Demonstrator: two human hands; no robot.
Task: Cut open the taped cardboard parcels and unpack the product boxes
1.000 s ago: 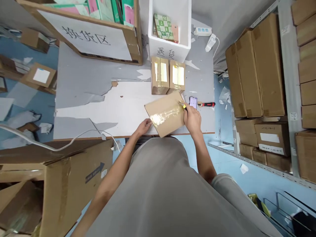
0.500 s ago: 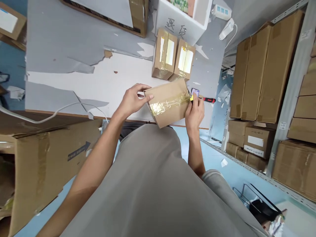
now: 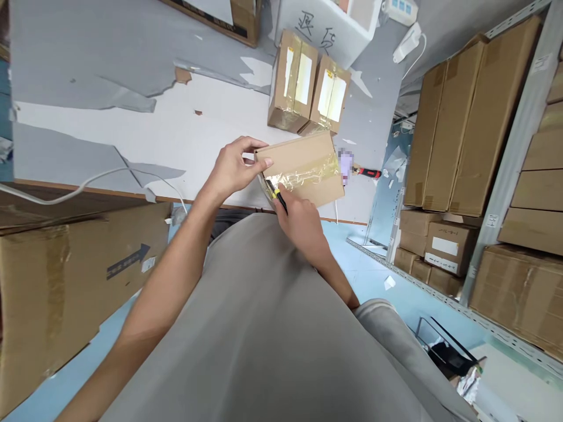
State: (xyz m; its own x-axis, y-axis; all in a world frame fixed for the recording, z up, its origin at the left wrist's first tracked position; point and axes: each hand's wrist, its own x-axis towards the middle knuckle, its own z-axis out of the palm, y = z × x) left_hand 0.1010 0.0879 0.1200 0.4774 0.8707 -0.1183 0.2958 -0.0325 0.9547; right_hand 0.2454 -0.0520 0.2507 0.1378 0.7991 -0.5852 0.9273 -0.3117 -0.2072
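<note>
A taped cardboard box [image 3: 303, 158] is at the table's near edge, a strip of shiny clear tape running along its top. My left hand [image 3: 237, 167] grips its left end, thumb on top and fingers at the far side. In my right hand [image 3: 301, 223] is a yellow and black utility knife [image 3: 278, 196], its tip against the box's near left end. How far the blade cuts into the tape cannot be made out. To the right of the box lie a phone [image 3: 345, 166], blurred, and a red and black handled tool [image 3: 369, 173].
Two taped boxes with white labels [image 3: 294, 82] stand behind the held box, before a white foam box [image 3: 325, 29]. A white cable [image 3: 88, 190] crosses the table's left side. Large cartons [image 3: 457, 129] fill the right shelf; a big carton [image 3: 83, 281] stands at lower left.
My right hand has moved the utility knife from the box's right end to its left end. The view has shifted slightly; my left hand keeps its grip.
</note>
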